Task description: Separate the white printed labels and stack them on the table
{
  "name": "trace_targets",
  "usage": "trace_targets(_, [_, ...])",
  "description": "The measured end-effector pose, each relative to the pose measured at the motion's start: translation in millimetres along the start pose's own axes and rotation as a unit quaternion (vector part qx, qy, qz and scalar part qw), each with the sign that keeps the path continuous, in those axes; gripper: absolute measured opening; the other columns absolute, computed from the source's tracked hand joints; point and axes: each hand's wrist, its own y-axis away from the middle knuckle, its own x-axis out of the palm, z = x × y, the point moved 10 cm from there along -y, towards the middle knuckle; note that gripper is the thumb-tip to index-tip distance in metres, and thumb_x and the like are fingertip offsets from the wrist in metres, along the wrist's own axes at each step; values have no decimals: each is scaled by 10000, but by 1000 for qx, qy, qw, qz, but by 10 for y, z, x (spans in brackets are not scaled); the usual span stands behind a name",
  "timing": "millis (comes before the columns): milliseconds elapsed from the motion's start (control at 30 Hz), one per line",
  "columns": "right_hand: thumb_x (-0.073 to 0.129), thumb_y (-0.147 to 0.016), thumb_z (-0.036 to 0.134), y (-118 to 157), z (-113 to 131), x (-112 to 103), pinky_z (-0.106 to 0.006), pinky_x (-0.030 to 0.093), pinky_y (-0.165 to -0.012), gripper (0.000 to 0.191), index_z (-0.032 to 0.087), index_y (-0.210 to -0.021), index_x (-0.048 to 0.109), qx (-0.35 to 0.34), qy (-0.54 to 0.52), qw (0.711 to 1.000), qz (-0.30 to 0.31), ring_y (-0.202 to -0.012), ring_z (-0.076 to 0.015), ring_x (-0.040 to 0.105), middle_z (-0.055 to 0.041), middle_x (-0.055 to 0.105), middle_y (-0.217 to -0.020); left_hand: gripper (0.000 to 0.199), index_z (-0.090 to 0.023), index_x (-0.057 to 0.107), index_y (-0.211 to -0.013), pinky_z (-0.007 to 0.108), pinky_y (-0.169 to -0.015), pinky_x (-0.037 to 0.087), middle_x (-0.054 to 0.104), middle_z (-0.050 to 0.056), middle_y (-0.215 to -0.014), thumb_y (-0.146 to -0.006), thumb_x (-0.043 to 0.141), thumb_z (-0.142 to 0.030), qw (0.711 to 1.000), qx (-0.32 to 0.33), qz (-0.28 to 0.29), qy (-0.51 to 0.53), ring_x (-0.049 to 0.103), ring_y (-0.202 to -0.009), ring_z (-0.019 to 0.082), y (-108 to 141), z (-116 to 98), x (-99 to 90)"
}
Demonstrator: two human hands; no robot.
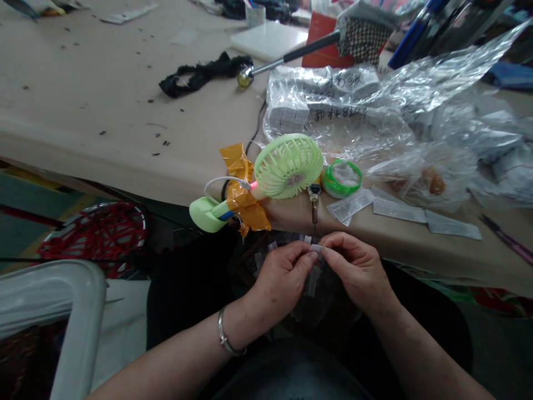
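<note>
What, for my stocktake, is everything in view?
table: one, beige, across view
fan: one, green, table edge
tape: several, orange, on fan
tool: one, dark, fan's right
tub: one, green, beside tool
papers: several, white, tub's right
bags: several, clear, back right
cloth: one, black, back left
rod: one, silver-black, beside cloth
board: one, white, back
webbed disc: one, red, left
frame: one, white, lower left
clutter: uncounted, mixed, back
piece: one, whitish, in fingertips
bracelet: one, silver, left wrist
left hand: one, bare, centre
right hand: one, bare, centre
</note>
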Motion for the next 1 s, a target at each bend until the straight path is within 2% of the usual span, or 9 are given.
trace_targets(133, [602, -824, 308, -42, 60, -3, -205, 362, -496, 151, 172, -762, 622, -4, 44, 999, -9, -544, -88, 451, 26, 541, -625, 159, -180, 675, -848, 204, -663, 438, 671, -14, -751, -869, 526, -230, 993, 63, -42, -88, 593, -703, 114, -36, -163, -148])
trace_targets(333, [592, -824, 264, -107, 197, 7, -200, 387, -513, 120, 177, -746, 618, -46, 88, 995, -15, -564, -94, 481, 21, 561, -625, 179, -187, 677, -827, 187, -606, 428, 669, -25, -707, -885, 513, -227, 980, 112, -64, -152, 584, -634, 96, -72, -285, -218])
trace_targets(600, [579, -826, 201, -106, 394, -14, -198, 401, -548, 93, 188, -742, 617, -129, 173, 976, -40, -549, -80, 486, 43, 561, -613, 182, -181, 688, -821, 177, -601, 431, 674, -23, -695, -879, 521, -226, 976, 120, -78, -165, 587, -622, 91, -82, -300, -235])
trace_targets(1000, [571, -828, 202, -144, 392, -15, -210, 417, -566, 89, 193, -750, 613, -135, 177, 974, -46, -573, -95, 525, 36, 579, -627, 177, -196, 699, -796, 189, -600, 436, 679, -20, -686, -859, 540, -242, 982, 108, -86, -132, 584, -623, 104, -136, -260, -259])
